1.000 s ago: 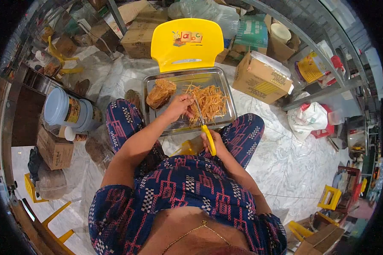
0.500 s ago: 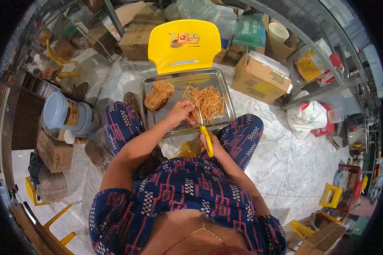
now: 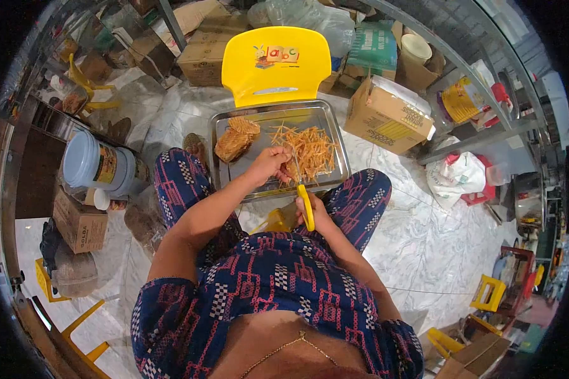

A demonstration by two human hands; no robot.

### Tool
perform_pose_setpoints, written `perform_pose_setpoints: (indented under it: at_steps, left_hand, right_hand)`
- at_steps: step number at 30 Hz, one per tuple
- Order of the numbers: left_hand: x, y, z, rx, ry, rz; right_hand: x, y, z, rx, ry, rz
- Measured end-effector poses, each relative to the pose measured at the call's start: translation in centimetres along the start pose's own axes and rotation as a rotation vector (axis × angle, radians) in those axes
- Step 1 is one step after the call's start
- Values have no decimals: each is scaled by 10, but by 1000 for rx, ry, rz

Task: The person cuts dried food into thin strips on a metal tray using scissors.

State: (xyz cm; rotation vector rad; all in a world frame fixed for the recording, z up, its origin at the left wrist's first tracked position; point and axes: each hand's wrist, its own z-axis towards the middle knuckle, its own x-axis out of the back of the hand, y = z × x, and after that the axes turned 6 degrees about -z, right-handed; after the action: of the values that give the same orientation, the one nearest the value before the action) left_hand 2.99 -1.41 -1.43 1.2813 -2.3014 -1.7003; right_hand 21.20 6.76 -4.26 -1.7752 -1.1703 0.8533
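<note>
My right hand (image 3: 317,213) is closed around the yellow handles of a pair of scissors (image 3: 306,205), whose blades point away from me over the metal tray (image 3: 219,179). Beside the blades, my left hand (image 3: 270,164) pinches a small piece of thin brown dried food; its exact kind is hard to make out. A loose heap of narrow brown strips (image 3: 311,148) lies just past the scissors, on the tray's right side. Toward the tray's left rest stacked brown sheets (image 3: 235,140) with a ridged surface.
The tray sits on a yellow chair (image 3: 275,63) between my knees. Cardboard boxes (image 3: 387,117) and a teal package (image 3: 372,47) stand behind. To the left are pale blue buckets (image 3: 85,164) and a carton (image 3: 79,221). A white bag (image 3: 450,180) lies on the marble floor at right.
The view has shifted slightly. Both hands stay almost in place over the tray, with the scissors still beside the left fingers. The scissors' handles look closer together.
</note>
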Motion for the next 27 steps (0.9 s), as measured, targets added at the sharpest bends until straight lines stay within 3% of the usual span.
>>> perform_pose_setpoints:
  at_steps: [5, 15, 18, 20, 23, 26, 27]
  left_hand:
    - [-2, -5, -2, 83, -133, 122]
    - [3, -11, 2, 53, -123, 55]
    - [5, -10, 0, -27, -94, -8]
    - [6, -5, -4, -41, -239, -239]
    - [6, -12, 1, -64, -230, -313]
    - [-2, -8, 0, -201, -80, -449]
    - [-3, -3, 0, -285, 25, -510]
  right_hand:
    - [4, 12, 5, 67, 5, -43]
    - [9, 0, 2, -23, 52, 2]
    - [7, -5, 4, -56, 70, 2]
    - [8, -15, 9, -15, 35, -67]
    - [0, -34, 21, -64, -38, -309]
    - [-4, -48, 33, 299, -3, -980]
    - [-3, -59, 38, 321, 4, -991]
